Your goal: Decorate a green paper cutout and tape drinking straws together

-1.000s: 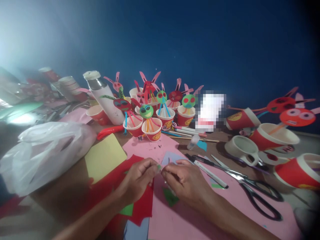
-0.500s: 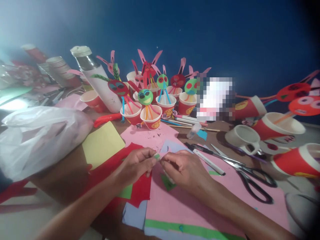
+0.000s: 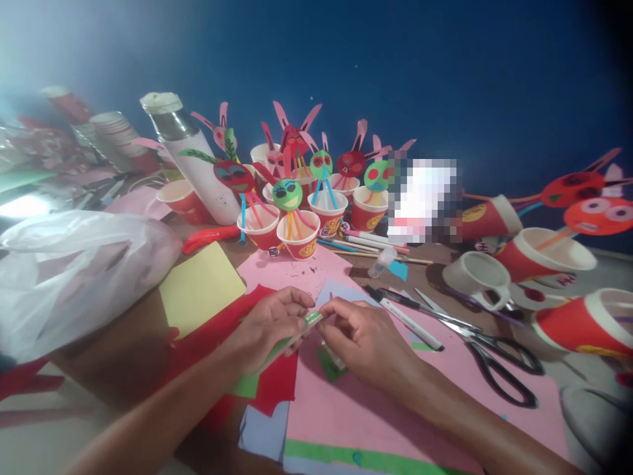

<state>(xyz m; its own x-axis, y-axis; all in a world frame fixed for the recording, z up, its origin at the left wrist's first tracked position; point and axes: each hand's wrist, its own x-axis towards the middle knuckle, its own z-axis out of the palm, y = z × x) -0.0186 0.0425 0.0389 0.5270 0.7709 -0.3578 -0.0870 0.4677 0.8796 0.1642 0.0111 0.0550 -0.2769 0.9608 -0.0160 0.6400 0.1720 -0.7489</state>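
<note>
My left hand is closed in a pinch on a small white-and-green strip, whose exact kind I cannot make out. A pale length also shows under that hand. My right hand is closed close beside it, its fingertips at the strip's right end. Beneath the right fingers something small and whitish shows, partly hidden by the hand. A dark green paper scrap lies below on the pink paper sheet. Red paper and a light green piece lie under my left hand.
Black-handled scissors and a white marker lie to the right, near a white mug. Paper cups with puppet faces stand at the back. At left are a plastic bag, yellow paper and a flask.
More of the white-and-green strip shows between my hands now, and a pale length has come into view under my left hand. The view has shifted slightly.
</note>
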